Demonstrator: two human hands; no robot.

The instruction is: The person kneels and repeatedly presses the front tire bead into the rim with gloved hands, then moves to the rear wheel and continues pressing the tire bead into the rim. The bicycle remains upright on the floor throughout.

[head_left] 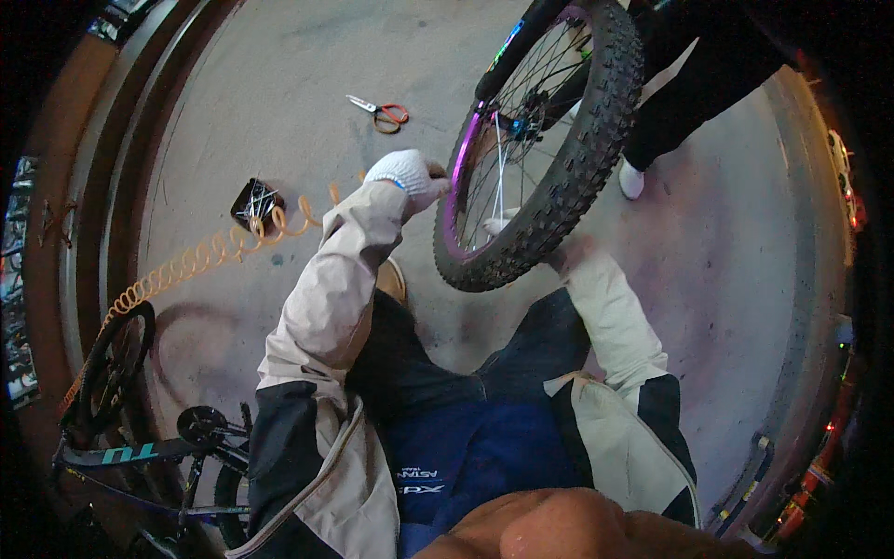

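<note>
Nearest the camera, part of the wearer's own head (568, 526) juts into the lower edge, over a dark blue cloth apron (475, 438) with white print. Beige jacket sleeves (321, 298) with dark panels lead out to both hands.

The left grip (410, 175), in a white knitted glove, has its fingers bent inward right beside the left edge of an upright, slightly tilted bicycle wheel (454, 200) with a knobbly black tyre, shiny purple rim and blue hub. Whether those fingers are closed on the rim, I cannot tell.

The right grip (500, 224) is behind the tyre, a patch of white glove showing through the thin spokes; how far open it is, or what it has hold of, is hidden. The wheel stands between the two grips, rising beyond them.

Beyond the left grip, orange-handled metal scissors (377, 110) lie open on the grey floor (689, 270). To its left sit a small black box (244, 191) of slim metal pieces and a coiled tan hose (207, 253). Past the right grip stands another person in black trousers (694, 112).
</note>
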